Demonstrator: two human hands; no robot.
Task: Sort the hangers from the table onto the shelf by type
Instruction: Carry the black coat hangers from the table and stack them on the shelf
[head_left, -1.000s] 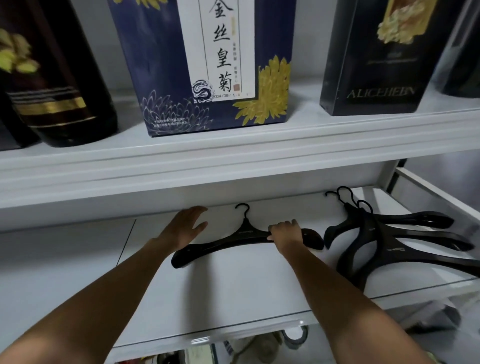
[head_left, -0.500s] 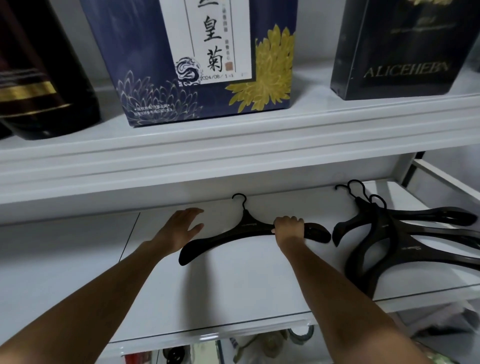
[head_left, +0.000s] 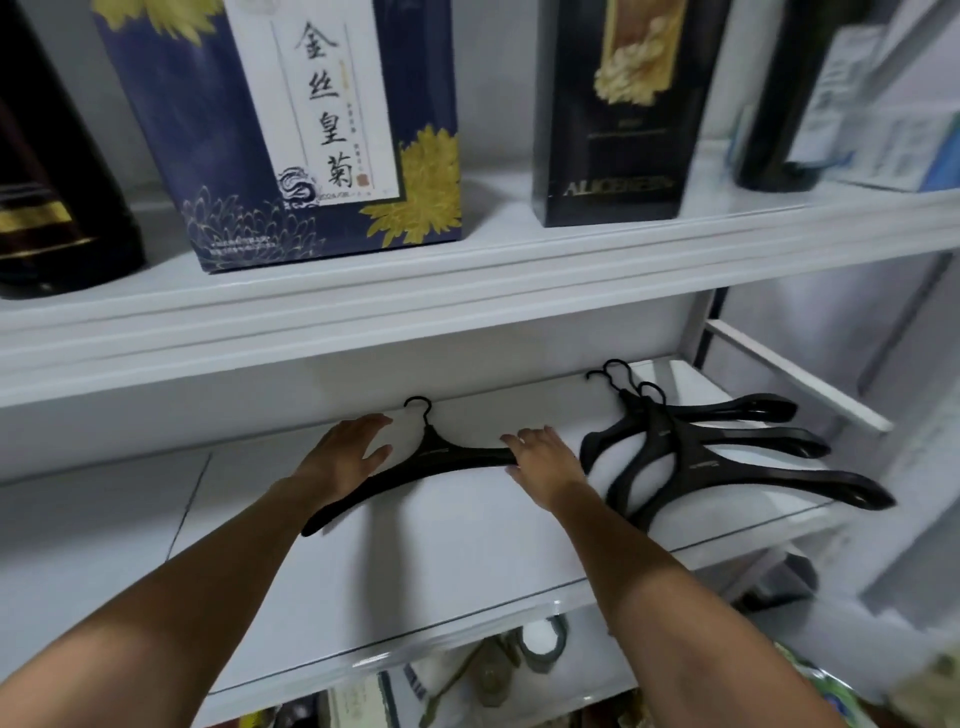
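1. Facing a white shelving unit at close range. Upper shelf (head_left: 467, 291) loaded with a blue flowered box (head_left: 322, 130), a black box (head_left: 613, 114) and a dark bottle (head_left: 52, 208).
2. Lower shelf (head_left: 467, 561): white, carrying every hanger in view. No tabletop in sight.
3. Pile of three black hangers (head_left: 691, 457): stacked loosely at the right end of the lower shelf, hooks toward the back wall, arms fanned out to the right.
4. Single black hanger (head_left: 447, 457): lying flat on the lower shelf, left of the pile, seemingly of the same wide-shouldered kind. Right end hidden under a hand, so touching the pile or not cannot be told.
5. Left hand (head_left: 340, 460): lying over the single hanger's left arm, fingers (head_left: 371, 422) straight and released. Half a second ago resting flat on the shelf just beside that arm.
6. Right hand (head_left: 548, 462): covering the hanger's right end, its fingers (head_left: 519, 435) straightened and apparently let go. Half a second ago clenched over that arm.
7. Hook (head_left: 420, 405): pointing at the back wall, under the upper shelf's edge.
8. Meaning for the task, as a judgement: hanger set down, no longer carried, now only steadied or squared up. Probably one placement finished. Next, perhaps a nudge rightward to join the like pile, or a trip back for another hanger.
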